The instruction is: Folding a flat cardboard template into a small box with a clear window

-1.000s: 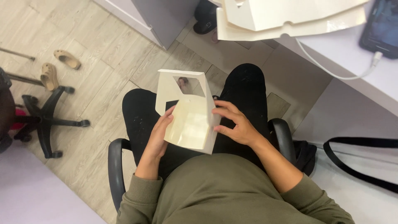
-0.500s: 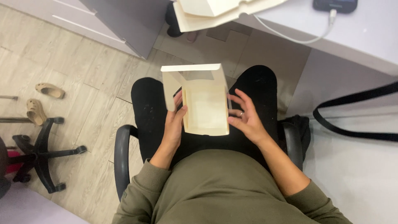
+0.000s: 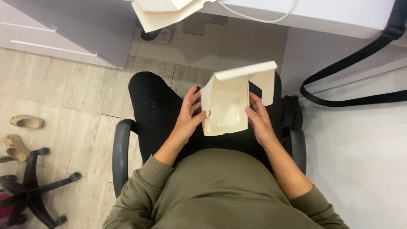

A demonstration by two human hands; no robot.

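Observation:
I sit in a black office chair and hold a cream cardboard box over my lap. Its lid flap stands open at the far end, with a side tab hanging on the right. My left hand grips the box's left wall, thumb pressed on the near corner. My right hand holds the right wall with fingers along its edge. The inside of the box looks bare.
A stack of flat cream cardboard blanks lies on the white desk edge ahead. A black strap hangs at the right. The chair's armrests flank my legs. Another chair base and beige shoes are on the floor at left.
The box has turned in my hands and shifted right; its lid flap now points up and right. My view has swung left.

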